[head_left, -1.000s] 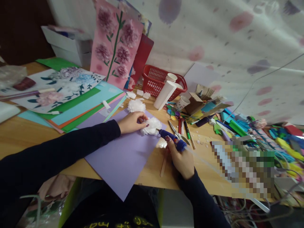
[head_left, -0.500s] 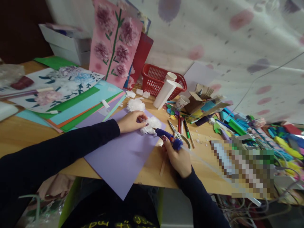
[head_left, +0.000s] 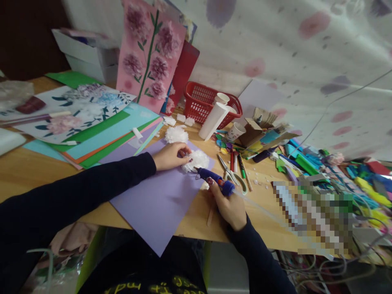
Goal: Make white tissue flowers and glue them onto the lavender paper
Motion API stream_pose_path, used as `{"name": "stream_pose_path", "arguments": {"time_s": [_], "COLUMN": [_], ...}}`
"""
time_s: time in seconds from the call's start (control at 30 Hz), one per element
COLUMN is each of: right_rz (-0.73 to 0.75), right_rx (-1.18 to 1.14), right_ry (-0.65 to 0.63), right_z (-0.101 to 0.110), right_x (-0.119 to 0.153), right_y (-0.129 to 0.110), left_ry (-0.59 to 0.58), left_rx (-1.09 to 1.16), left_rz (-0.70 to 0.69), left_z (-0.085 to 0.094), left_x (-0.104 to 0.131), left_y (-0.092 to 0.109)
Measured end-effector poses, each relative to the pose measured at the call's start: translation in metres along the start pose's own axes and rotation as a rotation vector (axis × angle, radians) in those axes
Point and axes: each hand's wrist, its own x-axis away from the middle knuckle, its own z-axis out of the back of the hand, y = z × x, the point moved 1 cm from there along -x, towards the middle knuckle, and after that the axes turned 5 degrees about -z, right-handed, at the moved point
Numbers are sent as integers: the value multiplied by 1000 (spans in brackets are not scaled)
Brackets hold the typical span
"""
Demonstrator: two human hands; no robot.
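On a purple sheet of card (head_left: 159,200) lies a fluffy white paper flower (head_left: 198,160). My left hand (head_left: 173,156) pinches the flower's left edge between thumb and fingers. A blue glue gun (head_left: 212,176) is gripped in my right hand (head_left: 228,200), its nozzle tip at the flower's lower right edge. From the rear of the gun a clear glue stick (head_left: 260,210) sticks out to the right. Another white paper flower (head_left: 177,134) sits at the far corner of the card, behind my left hand.
Scissors (head_left: 231,173) and markers (head_left: 241,165) lie right of the card. Behind stand a red basket (head_left: 199,100), a paper roll (head_left: 213,121) and a paper cup (head_left: 235,131). Coloured sheets (head_left: 107,139) are stacked left; a pink flower picture (head_left: 150,57) leans upright.
The glue gun's tip has shifted slightly left and down along the flower's edge. My left hand keeps its hold on the flower. The whole view has shifted a little.
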Motion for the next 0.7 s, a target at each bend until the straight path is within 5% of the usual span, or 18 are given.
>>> {"name": "stream_pose_path", "arguments": {"time_s": [0.7], "right_rz": [64], "right_rx": [-23], "right_ry": [43], "right_z": [-4], "right_x": [1], "right_y": [3], "left_ry": [-7], "left_rx": [-5], "left_rz": [-8], "left_z": [-1], "left_x": [0], "left_y": [-2]}}
